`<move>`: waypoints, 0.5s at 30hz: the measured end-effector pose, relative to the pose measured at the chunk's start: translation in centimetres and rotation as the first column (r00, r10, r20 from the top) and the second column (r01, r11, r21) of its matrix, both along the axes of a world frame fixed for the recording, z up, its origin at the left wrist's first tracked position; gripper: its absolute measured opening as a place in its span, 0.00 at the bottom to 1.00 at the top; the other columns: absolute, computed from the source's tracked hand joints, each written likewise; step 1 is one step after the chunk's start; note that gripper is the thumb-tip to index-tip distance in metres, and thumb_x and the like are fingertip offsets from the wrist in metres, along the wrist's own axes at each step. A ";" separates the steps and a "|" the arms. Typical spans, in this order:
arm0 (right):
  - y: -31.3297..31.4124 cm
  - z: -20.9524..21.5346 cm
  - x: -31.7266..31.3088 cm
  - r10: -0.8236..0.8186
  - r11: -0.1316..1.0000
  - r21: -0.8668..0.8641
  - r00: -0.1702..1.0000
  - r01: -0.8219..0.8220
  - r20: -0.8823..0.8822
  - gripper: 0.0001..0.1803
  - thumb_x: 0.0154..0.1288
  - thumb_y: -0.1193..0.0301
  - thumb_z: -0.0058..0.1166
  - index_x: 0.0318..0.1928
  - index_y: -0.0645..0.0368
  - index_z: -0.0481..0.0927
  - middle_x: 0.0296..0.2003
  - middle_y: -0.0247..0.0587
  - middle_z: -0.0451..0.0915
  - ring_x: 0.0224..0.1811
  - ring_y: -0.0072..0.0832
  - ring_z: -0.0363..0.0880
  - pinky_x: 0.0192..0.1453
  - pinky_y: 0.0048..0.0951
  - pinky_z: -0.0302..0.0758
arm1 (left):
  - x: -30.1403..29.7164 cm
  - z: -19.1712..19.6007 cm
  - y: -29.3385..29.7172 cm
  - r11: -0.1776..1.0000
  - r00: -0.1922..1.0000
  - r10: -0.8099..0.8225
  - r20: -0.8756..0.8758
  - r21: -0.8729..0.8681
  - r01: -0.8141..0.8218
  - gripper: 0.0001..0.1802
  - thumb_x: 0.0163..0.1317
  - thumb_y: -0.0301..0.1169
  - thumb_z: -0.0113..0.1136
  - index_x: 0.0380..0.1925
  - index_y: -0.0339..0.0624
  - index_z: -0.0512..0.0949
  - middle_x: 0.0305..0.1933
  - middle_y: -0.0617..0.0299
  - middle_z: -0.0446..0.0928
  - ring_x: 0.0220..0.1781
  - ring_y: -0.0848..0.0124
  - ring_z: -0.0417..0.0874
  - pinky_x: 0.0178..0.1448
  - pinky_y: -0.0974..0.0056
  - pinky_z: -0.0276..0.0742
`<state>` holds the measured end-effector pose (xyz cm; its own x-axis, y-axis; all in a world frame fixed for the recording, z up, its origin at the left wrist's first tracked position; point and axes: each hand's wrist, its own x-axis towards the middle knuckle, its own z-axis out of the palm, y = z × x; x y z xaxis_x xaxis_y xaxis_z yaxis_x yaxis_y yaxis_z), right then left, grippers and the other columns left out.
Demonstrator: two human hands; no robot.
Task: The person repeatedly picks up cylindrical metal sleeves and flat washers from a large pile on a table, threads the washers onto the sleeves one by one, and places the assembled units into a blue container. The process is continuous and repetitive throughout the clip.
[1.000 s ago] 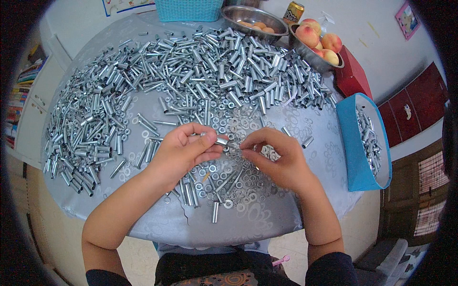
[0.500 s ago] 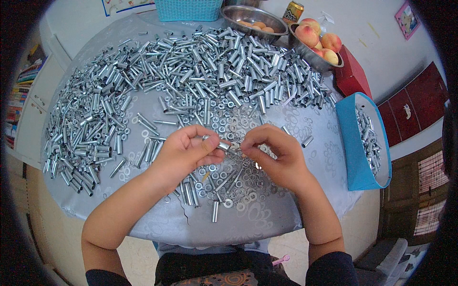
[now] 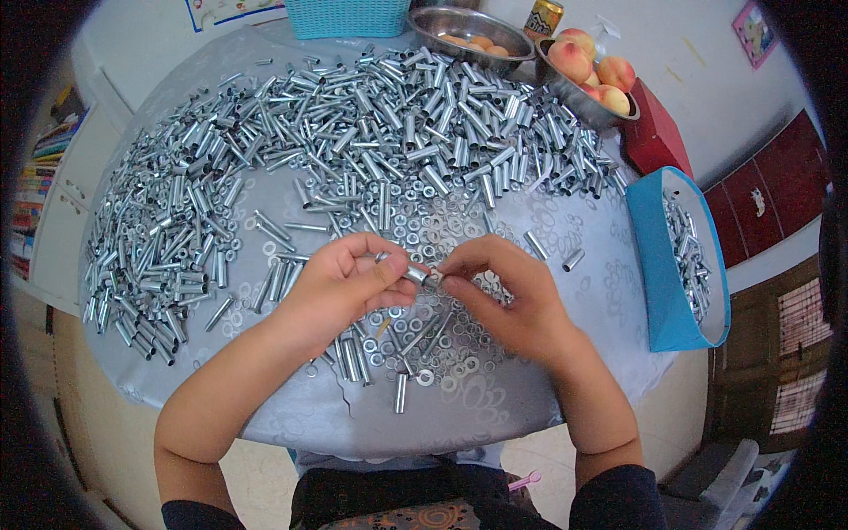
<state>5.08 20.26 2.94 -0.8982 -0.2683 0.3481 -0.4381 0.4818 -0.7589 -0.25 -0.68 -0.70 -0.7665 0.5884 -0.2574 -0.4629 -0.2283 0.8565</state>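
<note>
Between the thumb and fingers of my left hand (image 3: pixel 353 278) is a shiny metal sleeve (image 3: pixel 414 273), its end pointing right. My right hand (image 3: pixel 503 287) is closed in a pinch at that end, thumb and forefinger meeting beside a small silver piece whose kind I cannot make out. Under both hands lie loose washers (image 3: pixel 472 363) and nuts, mixed with long bolts. One short sleeve (image 3: pixel 401 392) lies nearest me on the silvery tablecloth (image 3: pixel 291 424).
A big heap of metal sleeves and bolts (image 3: pixel 353 124) spreads across the far and left table. At right stands a blue fabric bin (image 3: pixel 658 265) holding metal parts. Behind are a bowl of peaches (image 3: pixel 590 108), a bowl of eggs (image 3: pixel 424 28), a can (image 3: pixel 542 19) and a blue basket (image 3: pixel 349 18).
My right fingertips have moved slightly left and closed in on the sleeve's end. My left hand keeps its hold in nearly the same place.
</note>
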 end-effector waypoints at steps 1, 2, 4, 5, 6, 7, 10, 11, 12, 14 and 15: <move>-0.2 0.0 0.1 -0.039 0.999 0.014 0.999 0.039 0.001 0.09 0.56 0.84 0.59 0.39 0.62 0.79 0.36 0.41 0.80 0.40 0.30 0.80 0.46 0.28 0.75 | 0.0 0.0 0.0 1.000 1.000 0.004 0.013 0.017 -0.004 0.11 0.67 0.31 0.55 0.45 0.37 0.73 0.41 0.57 0.79 0.39 0.70 0.82 0.47 0.66 0.82; -0.2 -0.1 0.1 -0.017 0.999 0.028 0.998 0.019 -0.059 0.10 0.57 0.82 0.58 0.40 0.61 0.78 0.37 0.42 0.80 0.40 0.33 0.80 0.46 0.30 0.75 | 0.0 0.0 0.0 0.999 1.000 0.008 0.025 0.035 -0.009 0.11 0.67 0.31 0.55 0.45 0.37 0.73 0.41 0.57 0.79 0.39 0.70 0.82 0.47 0.66 0.82; -0.2 -0.6 0.1 0.028 0.998 0.058 0.984 -0.018 -0.176 0.11 0.58 0.79 0.58 0.42 0.60 0.77 0.38 0.46 0.79 0.40 0.40 0.79 0.45 0.33 0.76 | 0.1 0.2 0.1 0.999 0.998 0.018 0.054 0.046 -0.021 0.11 0.67 0.32 0.56 0.46 0.37 0.73 0.40 0.59 0.79 0.39 0.71 0.82 0.47 0.67 0.82; -0.2 -0.6 0.2 0.014 0.999 0.045 0.987 -0.007 -0.157 0.11 0.58 0.79 0.58 0.42 0.60 0.77 0.38 0.46 0.79 0.41 0.40 0.79 0.45 0.33 0.76 | 0.2 0.4 0.2 0.999 0.997 0.025 0.071 0.039 -0.028 0.12 0.67 0.32 0.56 0.46 0.37 0.73 0.40 0.59 0.79 0.39 0.72 0.82 0.47 0.67 0.82; -0.4 -0.6 0.3 0.000 0.999 0.032 0.990 0.005 -0.138 0.11 0.57 0.79 0.58 0.42 0.61 0.77 0.38 0.46 0.79 0.42 0.40 0.80 0.45 0.34 0.76 | 0.3 0.5 0.3 0.999 0.996 0.032 0.088 0.033 -0.035 0.12 0.67 0.33 0.56 0.46 0.37 0.73 0.40 0.60 0.79 0.39 0.73 0.82 0.46 0.68 0.82; -0.4 -0.5 0.4 -0.014 1.000 0.020 0.993 0.017 -0.118 0.11 0.57 0.79 0.58 0.42 0.61 0.77 0.39 0.46 0.79 0.43 0.40 0.80 0.45 0.34 0.76 | 0.3 0.4 0.3 0.998 0.995 0.034 0.096 0.044 -0.038 0.12 0.67 0.33 0.56 0.46 0.38 0.73 0.40 0.60 0.79 0.39 0.73 0.82 0.46 0.68 0.82; -0.3 -0.6 0.3 0.020 0.999 0.039 0.990 -0.014 -0.143 0.12 0.56 0.80 0.59 0.42 0.61 0.77 0.40 0.47 0.79 0.43 0.40 0.80 0.45 0.33 0.77 | 0.2 0.3 0.2 0.997 0.993 0.036 0.115 0.068 -0.044 0.13 0.67 0.34 0.55 0.46 0.38 0.73 0.40 0.61 0.79 0.39 0.74 0.82 0.46 0.68 0.82; -0.4 -0.5 0.2 0.030 0.999 0.049 0.985 -0.021 -0.173 0.12 0.56 0.79 0.59 0.42 0.61 0.77 0.40 0.46 0.79 0.43 0.40 0.80 0.45 0.33 0.77 | 0.2 0.2 0.2 0.997 0.992 0.033 0.119 0.070 -0.041 0.13 0.67 0.34 0.55 0.46 0.38 0.73 0.41 0.61 0.79 0.39 0.74 0.82 0.46 0.68 0.83; -0.4 -0.5 0.1 0.040 0.998 0.060 0.979 -0.028 -0.202 0.12 0.56 0.79 0.60 0.43 0.61 0.77 0.40 0.46 0.79 0.43 0.40 0.80 0.45 0.33 0.77 | 0.1 0.2 0.2 0.997 0.992 0.030 0.123 0.073 -0.039 0.13 0.67 0.34 0.55 0.46 0.38 0.73 0.41 0.61 0.79 0.39 0.74 0.82 0.46 0.68 0.83; -0.5 -0.5 0.1 0.043 0.997 0.080 0.965 -0.023 -0.259 0.13 0.55 0.79 0.61 0.43 0.61 0.78 0.41 0.46 0.79 0.42 0.39 0.80 0.45 0.32 0.77 | 0.1 0.4 0.1 0.996 0.993 0.003 0.117 0.084 -0.012 0.13 0.67 0.34 0.55 0.46 0.38 0.73 0.41 0.61 0.79 0.39 0.74 0.82 0.46 0.68 0.83; -0.5 -0.5 0.1 0.036 0.996 0.088 0.957 -0.011 -0.287 0.13 0.55 0.80 0.61 0.42 0.61 0.78 0.41 0.45 0.79 0.42 0.38 0.80 0.45 0.32 0.77 | 0.1 0.4 0.1 0.996 0.993 -0.010 0.114 0.089 0.000 0.13 0.67 0.34 0.55 0.47 0.38 0.73 0.41 0.61 0.79 0.39 0.74 0.82 0.46 0.68 0.83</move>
